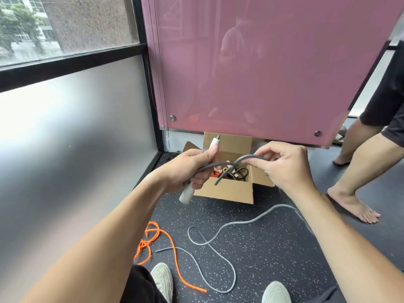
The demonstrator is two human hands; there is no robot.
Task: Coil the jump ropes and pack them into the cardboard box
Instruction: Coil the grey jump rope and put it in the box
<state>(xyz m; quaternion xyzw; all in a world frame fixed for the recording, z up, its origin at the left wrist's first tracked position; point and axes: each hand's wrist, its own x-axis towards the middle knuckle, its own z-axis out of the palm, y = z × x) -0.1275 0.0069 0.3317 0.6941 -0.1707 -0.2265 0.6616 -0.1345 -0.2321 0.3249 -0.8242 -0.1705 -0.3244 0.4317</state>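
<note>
Above the open cardboard box (225, 191) we hold the grey jump rope (247, 159) in front of us, probably so that the finished bundle can drop straight down into it. Our left hand (192, 169) has its fingers curled round the white handle (213, 145) and a stretch of the rope, with the thumb pressed on top, which we think stops the rope from slipping. Our right hand (284, 166) pinches a bend of the rope between thumb and forefinger, the other fingers loosely curled; we judge it is shaping the next loop. Most of the rope lies in loose curves on the dark speckled floor (273, 254), beside an orange rope (168, 239) that is not yet coiled. The box already holds some ropes. It stands under a pink panel (262, 73), near a frosted window (65, 138), and another person's bare legs (358, 169) are at the right.
</note>
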